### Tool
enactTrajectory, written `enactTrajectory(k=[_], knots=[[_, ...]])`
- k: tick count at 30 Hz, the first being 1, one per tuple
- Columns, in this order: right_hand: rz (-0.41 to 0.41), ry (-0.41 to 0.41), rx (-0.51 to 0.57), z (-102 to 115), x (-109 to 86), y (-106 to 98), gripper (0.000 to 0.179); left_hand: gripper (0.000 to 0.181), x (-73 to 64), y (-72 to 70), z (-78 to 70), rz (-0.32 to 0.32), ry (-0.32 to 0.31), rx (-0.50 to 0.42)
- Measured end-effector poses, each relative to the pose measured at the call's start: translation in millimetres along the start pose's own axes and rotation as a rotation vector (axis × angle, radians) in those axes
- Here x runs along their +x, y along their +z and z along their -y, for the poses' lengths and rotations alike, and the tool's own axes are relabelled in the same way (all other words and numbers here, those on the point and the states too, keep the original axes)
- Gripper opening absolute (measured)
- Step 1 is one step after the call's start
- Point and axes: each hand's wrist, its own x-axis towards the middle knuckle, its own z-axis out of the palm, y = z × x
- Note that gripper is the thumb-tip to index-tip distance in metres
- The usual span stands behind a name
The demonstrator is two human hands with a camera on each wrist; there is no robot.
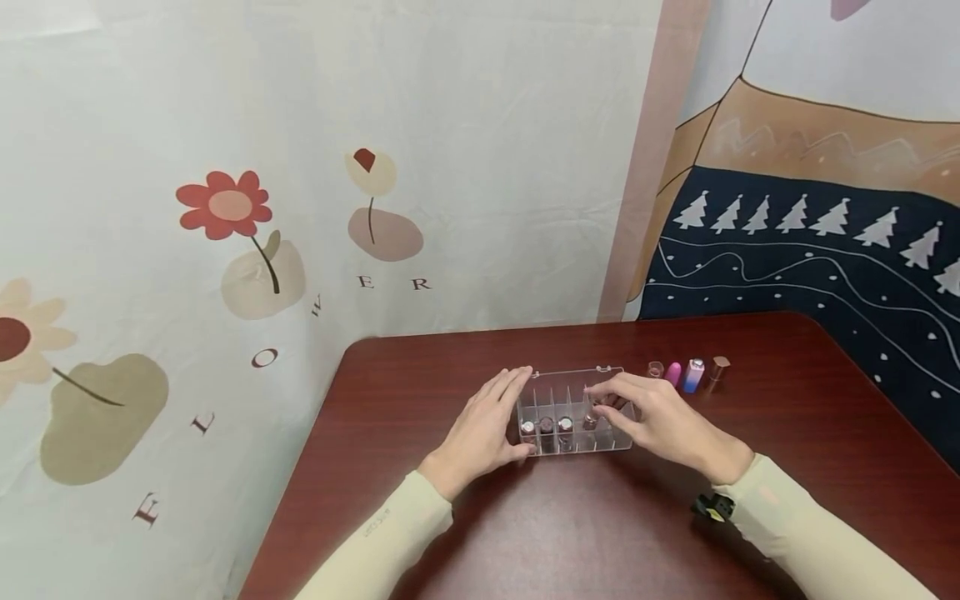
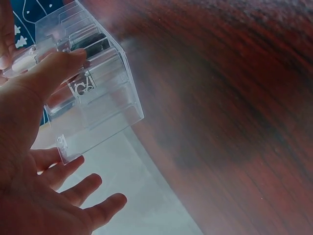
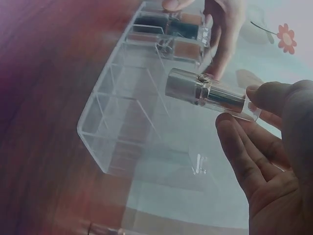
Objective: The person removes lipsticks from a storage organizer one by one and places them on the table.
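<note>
A clear plastic lipstick organizer with compartments stands on the table, its hinged lid raised at the back. Three lipstick tubes stand in the compartments at its left end. My left hand holds that end, thumb at the front and fingers reaching to the back; the left wrist view shows the thumb lying across it. Between thumb and fingers, my right hand pinches a clear-ended lipstick tube, tilted over the compartments right of the filled ones.
Right of the organizer stand a small clear-topped tube, a bright pink tube, a blue-and-pink tube and a brown tube. The reddish-brown table backs onto a printed cloth.
</note>
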Motion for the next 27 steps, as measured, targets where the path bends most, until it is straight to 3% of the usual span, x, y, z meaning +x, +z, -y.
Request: enactTrajectory(k=[19, 27], knots=[[-0.089, 0.021, -0.06, -4, -3.1, -30, 0.056, 0.128, -3.0, 0.1, -2.8, 0.009, -0.022, -0.057], [-0.14, 0.062, -0.102, -4, -6.3, -41, 0.051, 0.129, -4.6, -1.0, -4.4, 0.015, -0.025, -0.056]])
